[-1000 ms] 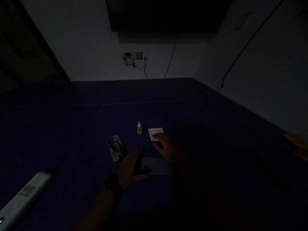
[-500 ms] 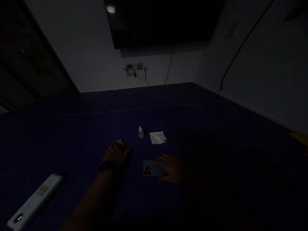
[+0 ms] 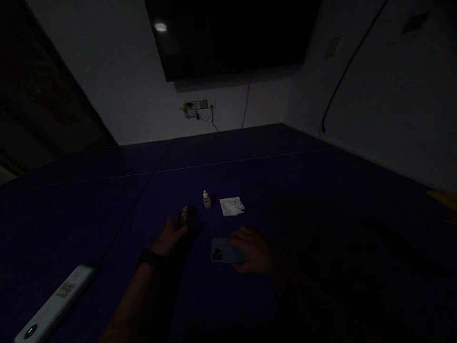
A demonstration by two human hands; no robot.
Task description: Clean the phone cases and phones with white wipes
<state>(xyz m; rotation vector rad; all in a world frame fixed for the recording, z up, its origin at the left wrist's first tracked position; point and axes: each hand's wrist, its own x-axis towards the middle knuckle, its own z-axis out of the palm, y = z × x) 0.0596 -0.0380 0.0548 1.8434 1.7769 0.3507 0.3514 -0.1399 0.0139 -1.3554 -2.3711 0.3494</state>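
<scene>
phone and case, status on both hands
Left hand lifting phone case. Right hand resting on phone, face down. Dropper bottle, tissue just beyond.

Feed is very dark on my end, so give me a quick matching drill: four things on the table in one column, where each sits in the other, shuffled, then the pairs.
Things:
1. phone
2. phone case
3. small bottle
4. white cloth

Places:
A. standing upright, beside the cloth
B. flat, camera side up, under the right hand
C. lying loose, farthest right of the four
D. lifted at the left hand fingertips

Pairs: 1-B, 2-D, 3-A, 4-C
</scene>
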